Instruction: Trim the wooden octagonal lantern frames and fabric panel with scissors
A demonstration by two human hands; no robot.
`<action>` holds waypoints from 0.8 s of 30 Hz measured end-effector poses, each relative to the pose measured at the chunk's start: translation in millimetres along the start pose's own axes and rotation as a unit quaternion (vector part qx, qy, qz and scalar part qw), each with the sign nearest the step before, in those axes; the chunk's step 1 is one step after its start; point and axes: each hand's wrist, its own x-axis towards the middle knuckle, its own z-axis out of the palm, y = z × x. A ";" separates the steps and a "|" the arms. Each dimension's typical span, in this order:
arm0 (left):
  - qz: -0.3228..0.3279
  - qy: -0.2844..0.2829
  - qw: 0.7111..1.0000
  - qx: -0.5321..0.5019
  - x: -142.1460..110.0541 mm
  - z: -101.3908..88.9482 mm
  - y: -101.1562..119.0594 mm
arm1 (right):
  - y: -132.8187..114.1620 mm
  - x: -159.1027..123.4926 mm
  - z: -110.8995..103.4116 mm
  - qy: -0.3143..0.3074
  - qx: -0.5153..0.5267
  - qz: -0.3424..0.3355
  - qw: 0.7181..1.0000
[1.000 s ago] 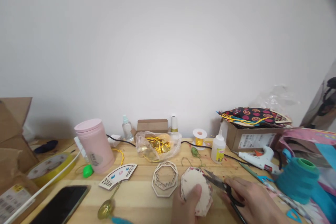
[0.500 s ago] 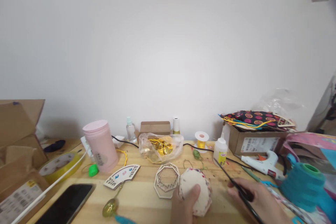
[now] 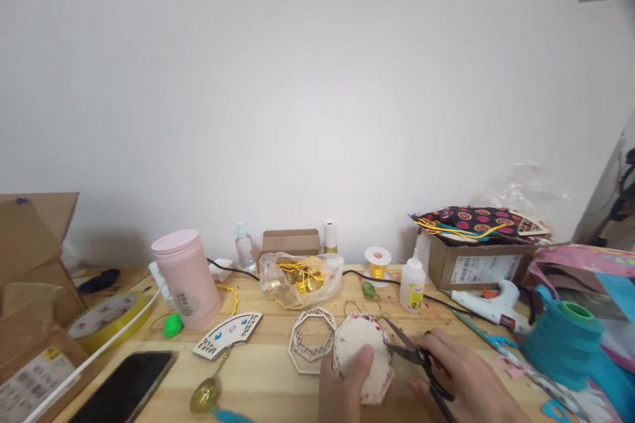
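Observation:
In my left hand (image 3: pixel 347 383) is a pale octagonal piece (image 3: pixel 364 344) with reddish floral bits along its edge, my thumb lying over its face. My right hand (image 3: pixel 461 377) grips black scissors (image 3: pixel 419 358). Their blades stand apart, with the tips at the right edge of the octagon; whether they touch it I cannot tell. Just left of the octagon, an openwork octagonal frame (image 3: pixel 297 353) lies on the table. Further left rests a fan-shaped cutout piece (image 3: pixel 229 332), with a golden bell (image 3: pixel 204 395) below it.
A glue bottle (image 3: pixel 413 284), thread spool (image 3: pixel 378 266) and plastic bag of gold items (image 3: pixel 301 277) stand behind my hands. To the right are a glue gun (image 3: pixel 496 307) and teal thread cone (image 3: pixel 563 347). A pink tumbler (image 3: pixel 186 281) and phone (image 3: pixel 124 386) are left.
The scissors have turned and opened, and their blades have come to the octagon's right edge. My left hand still holds the octagon, and the view has shifted slightly.

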 end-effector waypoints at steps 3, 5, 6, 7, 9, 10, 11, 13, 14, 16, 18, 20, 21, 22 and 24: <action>0.001 -0.004 1.000 0.011 -2.7 0.8 1.2 | -8.1 3.7 1.1 0.008 -0.047 0.016 0.999; 0.013 0.000 1.000 0.020 -5.1 1.3 2.9 | -8.2 3.3 4.2 0.008 -0.073 0.023 0.997; 0.021 0.006 1.000 0.022 -6.1 1.6 4.2 | -7.7 2.7 6.0 0.007 -0.082 0.025 0.996; 0.027 0.008 0.999 0.021 -7.1 1.9 5.8 | -7.1 2.0 7.5 0.004 -0.089 0.025 0.996; 0.029 -0.015 0.999 0.010 -8.5 2.8 9.6 | -6.6 0.8 9.4 -0.002 -0.097 0.024 0.995; 0.021 -0.039 0.999 0.005 -8.9 3.3 11.7 | -6.7 0.5 9.5 -0.003 -0.100 0.022 0.995; 0.012 -0.065 0.998 0.001 -9.1 3.8 13.6 | -6.9 0.4 9.1 -0.004 -0.102 0.020 0.995; -0.007 -0.103 0.995 -0.001 -9.0 4.4 16.3 | -7.4 0.5 7.2 -0.006 -0.105 0.012 0.994; -0.009 -0.104 0.995 0.007 -9.0 4.5 16.9 | -7.5 0.7 6.0 -0.006 -0.105 0.007 0.994; 0.010 -0.081 0.996 0.032 -9.1 4.3 16.9 | -7.2 0.9 3.9 -0.008 -0.103 0.002 0.995; 0.035 -0.057 0.996 0.066 -9.6 4.0 16.0 | -6.2 1.0 2.8 -0.008 -0.102 0.008 0.995; 0.050 -0.056 0.994 0.085 -10.4 3.8 15.4 | -4.9 0.8 3.2 -0.004 -0.103 0.015 0.995; 0.050 -0.061 0.993 0.086 -10.8 3.8 15.4 | -4.4 0.7 3.9 -0.001 -0.104 0.018 0.994; 0.045 -0.065 0.993 0.083 -11.1 3.9 15.6 | -3.9 0.6 4.7 0.004 -0.105 0.018 0.994; 0.029 -0.071 0.995 0.071 -11.6 4.0 16.3 | -3.8 0.2 6.4 0.009 -0.112 0.013 0.994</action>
